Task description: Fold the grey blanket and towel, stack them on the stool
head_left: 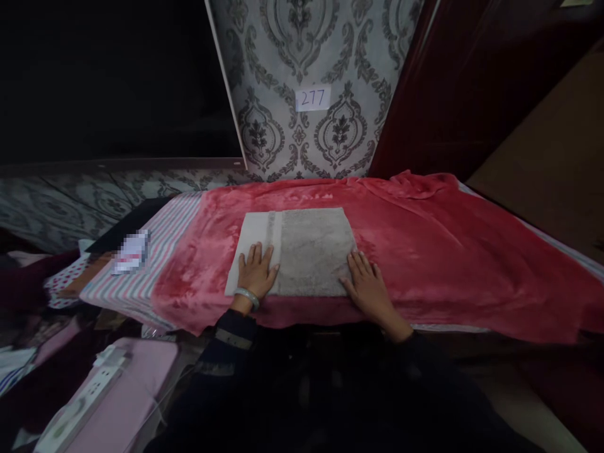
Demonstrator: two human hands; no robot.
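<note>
A grey towel with a paler band along its left side lies flat and folded on a red plush blanket. My left hand rests palm down on the pale left part, fingers spread, a bracelet at the wrist. My right hand lies at the towel's right edge, its fingers apart and touching the edge and the blanket beside it. Neither hand grips anything.
A striped cloth shows under the blanket at the left, with a blurred packet on it. A white power strip rests on a pink surface at the lower left. Behind stand a dark screen and a patterned wall.
</note>
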